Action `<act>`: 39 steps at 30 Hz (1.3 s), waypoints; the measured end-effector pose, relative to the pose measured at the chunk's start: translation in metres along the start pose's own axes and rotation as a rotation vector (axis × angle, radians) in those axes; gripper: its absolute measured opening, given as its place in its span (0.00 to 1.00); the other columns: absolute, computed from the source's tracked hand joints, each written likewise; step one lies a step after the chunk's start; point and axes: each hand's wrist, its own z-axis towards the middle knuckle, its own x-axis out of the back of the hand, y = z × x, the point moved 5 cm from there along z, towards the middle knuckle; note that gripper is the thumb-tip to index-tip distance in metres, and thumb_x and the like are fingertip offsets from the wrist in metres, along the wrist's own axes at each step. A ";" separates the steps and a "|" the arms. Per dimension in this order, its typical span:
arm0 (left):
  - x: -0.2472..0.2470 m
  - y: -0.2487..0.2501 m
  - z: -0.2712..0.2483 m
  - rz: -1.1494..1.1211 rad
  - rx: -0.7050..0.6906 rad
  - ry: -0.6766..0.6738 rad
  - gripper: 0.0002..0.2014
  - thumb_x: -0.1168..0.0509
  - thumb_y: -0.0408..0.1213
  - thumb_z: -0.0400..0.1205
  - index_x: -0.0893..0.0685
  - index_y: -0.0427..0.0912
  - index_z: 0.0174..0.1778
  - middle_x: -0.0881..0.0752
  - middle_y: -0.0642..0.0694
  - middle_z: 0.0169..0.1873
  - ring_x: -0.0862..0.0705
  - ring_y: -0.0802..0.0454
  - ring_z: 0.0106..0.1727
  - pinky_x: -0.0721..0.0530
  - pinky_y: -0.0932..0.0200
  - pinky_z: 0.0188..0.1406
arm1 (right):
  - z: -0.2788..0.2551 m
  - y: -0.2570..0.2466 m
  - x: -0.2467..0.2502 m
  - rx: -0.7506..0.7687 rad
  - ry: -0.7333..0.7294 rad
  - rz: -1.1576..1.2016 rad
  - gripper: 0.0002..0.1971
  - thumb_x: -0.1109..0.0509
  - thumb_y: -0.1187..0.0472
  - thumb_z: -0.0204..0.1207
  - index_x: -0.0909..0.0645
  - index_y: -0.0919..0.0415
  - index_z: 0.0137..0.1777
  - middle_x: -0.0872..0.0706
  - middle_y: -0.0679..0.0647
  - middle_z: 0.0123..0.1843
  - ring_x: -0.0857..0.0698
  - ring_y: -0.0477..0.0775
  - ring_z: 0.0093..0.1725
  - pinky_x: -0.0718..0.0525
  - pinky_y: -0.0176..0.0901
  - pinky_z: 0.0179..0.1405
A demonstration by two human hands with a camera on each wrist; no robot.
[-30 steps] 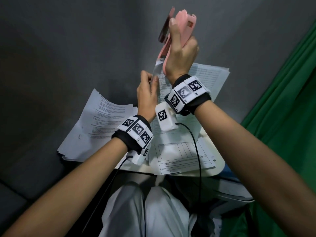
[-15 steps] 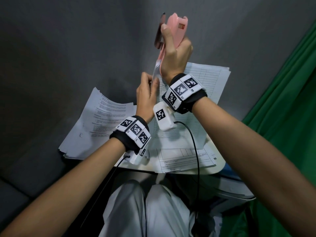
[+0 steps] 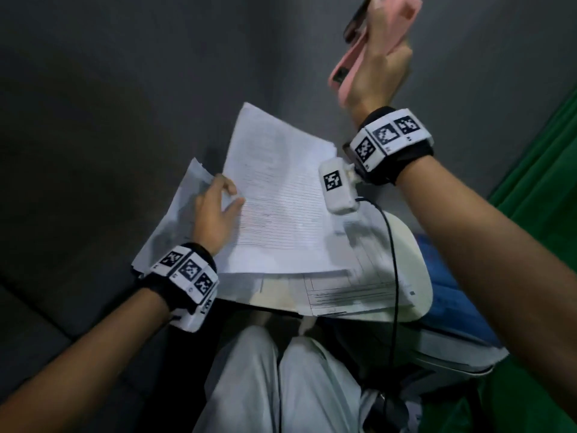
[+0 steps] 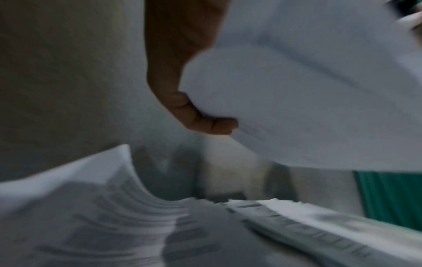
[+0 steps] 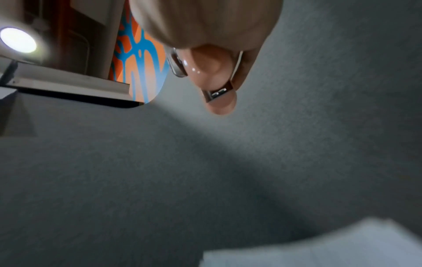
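The left hand (image 3: 215, 214) pinches the set of sheets (image 3: 281, 207) at its left edge, thumb on top, above the white writing board (image 3: 418, 260). The right hand (image 3: 377, 67) is closed around the pink stapler (image 3: 402, 17), lifted at 1 o'clock. I think the set goes to the left pile (image 3: 175, 220) at 9 o'clock. It is better to lay it flat and square.
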 end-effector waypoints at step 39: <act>-0.163 -0.045 -0.008 0.653 0.691 -0.434 0.32 0.28 0.43 0.76 0.32 0.32 0.71 0.28 0.37 0.69 0.30 0.40 0.71 0.28 0.50 0.68 | -0.103 0.176 0.208 -0.966 -0.871 -0.929 0.12 0.18 0.64 0.60 0.15 0.67 0.40 0.16 0.61 0.32 0.19 0.55 0.28 0.20 0.41 0.30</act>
